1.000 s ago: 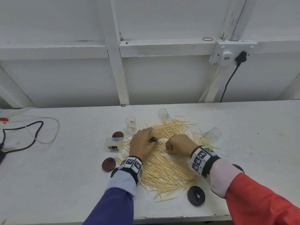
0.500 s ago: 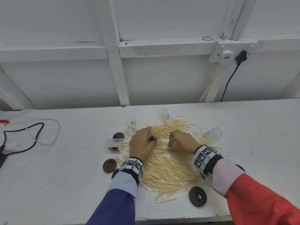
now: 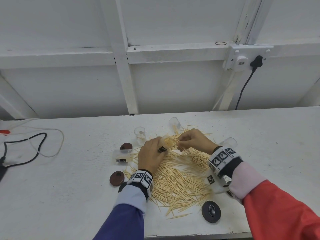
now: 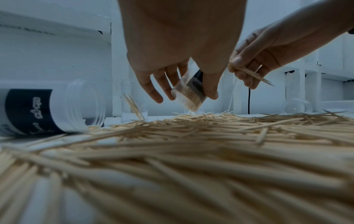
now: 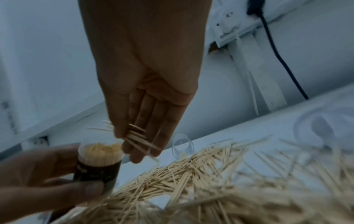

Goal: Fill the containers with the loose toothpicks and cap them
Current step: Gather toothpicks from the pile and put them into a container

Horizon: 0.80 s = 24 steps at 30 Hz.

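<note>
Filling continues: left hand [image 3: 152,154] grips a nearly full container [image 5: 99,157]; right hand [image 3: 194,140] pinches toothpicks [image 5: 138,136] beside its mouth, needing alignment.

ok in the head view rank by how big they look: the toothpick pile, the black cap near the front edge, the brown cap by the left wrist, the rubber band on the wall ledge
1. toothpick pile
2. black cap
3. brown cap
4. rubber band

The black cap lies nearer the camera than the brown one, so their true sizes may be alike.

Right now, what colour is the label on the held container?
Dark brown, nearly black, label on the container; right wrist view.
</note>
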Tool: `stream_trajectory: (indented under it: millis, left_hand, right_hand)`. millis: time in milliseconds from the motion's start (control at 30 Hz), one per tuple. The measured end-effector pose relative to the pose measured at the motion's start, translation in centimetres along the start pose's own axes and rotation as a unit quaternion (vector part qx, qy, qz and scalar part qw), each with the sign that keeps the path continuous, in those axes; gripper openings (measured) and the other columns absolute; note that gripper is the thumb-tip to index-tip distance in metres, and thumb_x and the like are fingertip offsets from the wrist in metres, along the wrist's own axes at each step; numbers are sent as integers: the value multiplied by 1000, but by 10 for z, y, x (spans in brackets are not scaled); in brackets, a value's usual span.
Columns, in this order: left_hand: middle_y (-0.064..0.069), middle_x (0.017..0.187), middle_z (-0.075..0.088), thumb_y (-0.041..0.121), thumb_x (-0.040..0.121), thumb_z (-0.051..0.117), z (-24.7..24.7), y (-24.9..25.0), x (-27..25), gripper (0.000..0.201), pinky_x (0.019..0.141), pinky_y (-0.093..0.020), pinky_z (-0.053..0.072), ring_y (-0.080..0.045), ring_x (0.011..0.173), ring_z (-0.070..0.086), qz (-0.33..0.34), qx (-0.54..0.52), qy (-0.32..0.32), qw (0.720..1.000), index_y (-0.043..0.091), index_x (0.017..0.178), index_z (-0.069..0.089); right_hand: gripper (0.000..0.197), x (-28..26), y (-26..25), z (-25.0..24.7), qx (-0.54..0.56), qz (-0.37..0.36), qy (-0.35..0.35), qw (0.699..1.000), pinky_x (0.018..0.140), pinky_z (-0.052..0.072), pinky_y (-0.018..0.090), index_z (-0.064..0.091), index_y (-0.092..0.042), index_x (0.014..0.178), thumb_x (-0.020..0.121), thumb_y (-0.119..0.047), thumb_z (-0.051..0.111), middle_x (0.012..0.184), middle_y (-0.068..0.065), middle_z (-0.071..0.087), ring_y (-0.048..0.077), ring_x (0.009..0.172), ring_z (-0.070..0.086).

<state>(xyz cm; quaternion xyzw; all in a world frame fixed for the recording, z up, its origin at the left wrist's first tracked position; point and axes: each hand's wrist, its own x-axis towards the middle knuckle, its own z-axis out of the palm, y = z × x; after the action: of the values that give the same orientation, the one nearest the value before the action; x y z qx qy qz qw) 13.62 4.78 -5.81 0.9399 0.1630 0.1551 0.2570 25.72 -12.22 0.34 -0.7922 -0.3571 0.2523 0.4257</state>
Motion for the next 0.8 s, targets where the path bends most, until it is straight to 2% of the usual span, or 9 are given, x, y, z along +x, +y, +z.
stream_trajectory:
  millis: [100, 233, 367, 467, 533, 600, 667, 733, 800]
  left_hand:
    - [4, 120, 62, 43, 83, 69, 0, 0, 0, 53, 87, -34, 43, -20, 112, 52, 1, -2, 2, 1000, 23, 129, 53]
    - [3, 124, 61, 42, 84, 69, -1, 2, 0, 55, 90, -34, 41, -20, 115, 51, -5, -1, 2, 1000, 22, 133, 52]
    - [3, 125, 60, 42, 85, 68, -3, 3, -1, 56, 89, -34, 42, -20, 115, 51, -4, 2, -7, 1000, 22, 134, 50]
    - [1, 126, 60, 41, 85, 68, -3, 3, -3, 59, 90, -35, 43, -20, 116, 51, 4, -7, -19, 1000, 19, 136, 49]
    - [1, 121, 62, 42, 85, 68, -2, 3, -4, 55, 86, -36, 45, -20, 111, 54, 18, -15, -25, 999, 20, 132, 52]
    - [2, 115, 63, 41, 84, 69, -1, 3, -3, 51, 81, -36, 46, -20, 106, 56, 30, -30, -34, 999, 21, 128, 55]
    - [1, 113, 64, 38, 83, 71, -3, 6, -3, 48, 79, -36, 47, -20, 104, 57, 42, -45, -53, 997, 20, 125, 56]
    - [1, 110, 64, 39, 83, 71, -4, 9, -3, 45, 77, -37, 48, -19, 100, 58, 50, -58, -69, 995, 19, 121, 57]
    - [2, 109, 64, 41, 83, 71, -6, 10, -3, 44, 75, -35, 47, -18, 99, 58, 48, -68, -71, 994, 20, 120, 57]
  right_hand:
    - [12, 6, -3, -1, -88, 17, 32, 995, 56, 50, 22, 73, -7, 76, 87, -12, 71, 66, 7, 71, 14, 58, 66]
    - [12, 8, -12, -2, -208, 20, 35, 977, 53, 49, 15, 70, -16, 77, 89, -18, 69, 69, 0, 71, 10, 59, 69]
    - [14, 8, -24, 0, -313, -18, 26, 949, 63, 52, 24, 73, -13, 83, 91, -22, 65, 72, -3, 67, 11, 62, 63]
    - [17, 12, -33, 2, -403, -34, 29, 914, 60, 39, 24, 71, -13, 82, 92, -21, 59, 73, -3, 61, 13, 66, 54]
    - [21, 14, -40, 3, -456, -45, 27, 889, 56, 34, 24, 69, -11, 79, 92, -17, 54, 70, -2, 55, 17, 65, 53]
    - [23, 16, -48, 6, -502, -59, 19, 863, 55, 32, 26, 68, -10, 80, 93, -15, 50, 71, 0, 52, 20, 64, 51]
    - [23, 18, -53, 10, -530, -75, 4, 845, 60, 34, 28, 68, -12, 82, 95, -17, 49, 75, 0, 52, 21, 66, 49]
    - [21, 22, -54, 13, -540, -85, -6, 837, 61, 36, 29, 69, -12, 84, 95, -17, 51, 80, 1, 59, 20, 68, 51]
    - [18, 24, -51, 13, -517, -88, -7, 852, 62, 37, 29, 70, -13, 87, 94, -16, 54, 85, 2, 63, 21, 73, 56]
